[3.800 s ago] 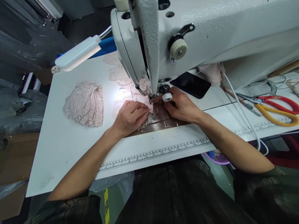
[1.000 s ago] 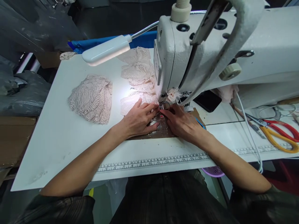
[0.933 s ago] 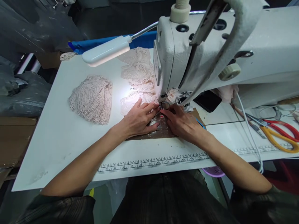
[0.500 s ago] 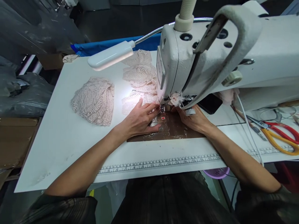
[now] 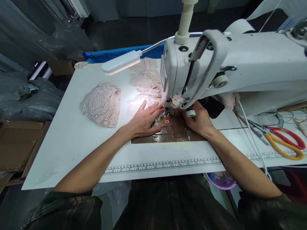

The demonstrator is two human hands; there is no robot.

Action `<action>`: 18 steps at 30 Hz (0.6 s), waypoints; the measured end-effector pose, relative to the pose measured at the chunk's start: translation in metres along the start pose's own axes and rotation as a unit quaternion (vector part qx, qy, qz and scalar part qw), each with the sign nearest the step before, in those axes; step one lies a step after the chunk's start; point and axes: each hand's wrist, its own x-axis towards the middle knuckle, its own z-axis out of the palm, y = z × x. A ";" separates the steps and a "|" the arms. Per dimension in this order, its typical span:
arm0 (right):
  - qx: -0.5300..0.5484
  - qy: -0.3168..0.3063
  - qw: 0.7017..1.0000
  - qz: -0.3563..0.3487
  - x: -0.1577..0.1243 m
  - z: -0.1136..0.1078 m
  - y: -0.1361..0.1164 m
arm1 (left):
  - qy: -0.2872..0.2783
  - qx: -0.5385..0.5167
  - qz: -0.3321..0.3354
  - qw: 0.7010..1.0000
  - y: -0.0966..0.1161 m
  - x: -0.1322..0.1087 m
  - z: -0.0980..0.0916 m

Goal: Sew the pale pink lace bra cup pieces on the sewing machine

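"So, reading from the left, what's new?"

"Past a folded lace pile (image 5: 102,103), the left hand (image 5: 145,119) lies palm-down, thumb apart, fingers loosely together, tips resting on pale lace (image 5: 145,78) beside the presser foot (image 5: 166,112). The right hand (image 5: 199,119) has shifted rightward from the foot, apparently leaving the left alone to steady the lace."

"And the right's fingers?"

"Partly hidden behind a white knob (image 5: 191,113); whether they're closed on anything, I cannot tell."

lace (image 5: 146,78): pale pink (openwork pattern) | sewing machine (image 5: 259,59): white | mat (image 5: 183,129): brown | scissor handles (image 5: 269,138): red, yellow
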 end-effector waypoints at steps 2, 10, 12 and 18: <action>-0.002 0.012 1.000 -0.014 0.000 0.001 0.000 | -0.014 0.003 -0.023 1.000 0.004 -0.002 -0.001; 0.024 0.032 0.999 -0.026 -0.004 -0.001 -0.007 | -0.002 0.060 -0.128 0.990 0.023 -0.007 -0.018; 0.032 0.034 0.999 -0.022 -0.003 -0.002 -0.009 | 0.008 0.083 -0.101 0.991 0.014 0.004 -0.019; 0.035 0.026 0.999 -0.023 -0.004 -0.001 -0.013 | -0.014 0.128 0.056 0.990 -0.031 0.040 -0.022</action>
